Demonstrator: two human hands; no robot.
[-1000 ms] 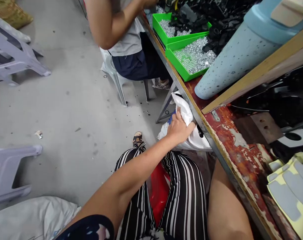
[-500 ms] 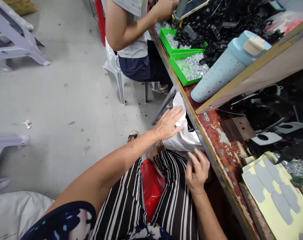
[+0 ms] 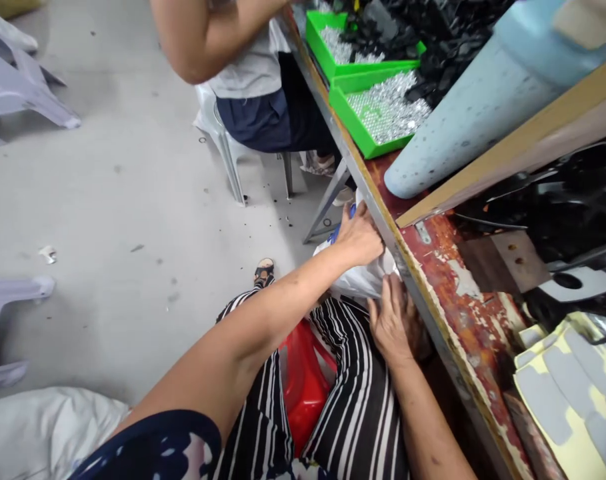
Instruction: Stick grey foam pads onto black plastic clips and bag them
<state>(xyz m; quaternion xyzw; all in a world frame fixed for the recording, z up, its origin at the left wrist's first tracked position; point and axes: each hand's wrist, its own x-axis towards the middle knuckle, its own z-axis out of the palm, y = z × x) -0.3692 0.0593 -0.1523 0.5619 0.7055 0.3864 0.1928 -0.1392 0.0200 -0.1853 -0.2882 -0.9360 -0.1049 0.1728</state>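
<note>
Beside the table edge, a white plastic bag (image 3: 360,281) hangs or stands low, in front of my knees. My left hand (image 3: 360,239) is at its upper part, knuckles up, with fingers curled down and closed on the bag; the fingertips are hidden. Something blue (image 3: 335,233) shows next to those fingers, too little of it to name. My right hand (image 3: 393,321) lies at the near side of the bag, close under the table edge, its fingers stretched out and touching the bag. I see nothing held in it.
On the worn red table (image 3: 463,320) are green trays (image 3: 350,127) of small silvery parts, black parts, a light-blue bottle (image 3: 447,113), a wooden divider (image 3: 513,130) and yellow sticker sheets (image 3: 567,380). A co-worker (image 3: 253,87) sits beyond. A red stool (image 3: 303,393) is under me.
My left hand has moved right and curled down onto the bag, where blue now shows. My right hand has straightened its fingers and come against the bag. The view has shifted closer to the table.
</note>
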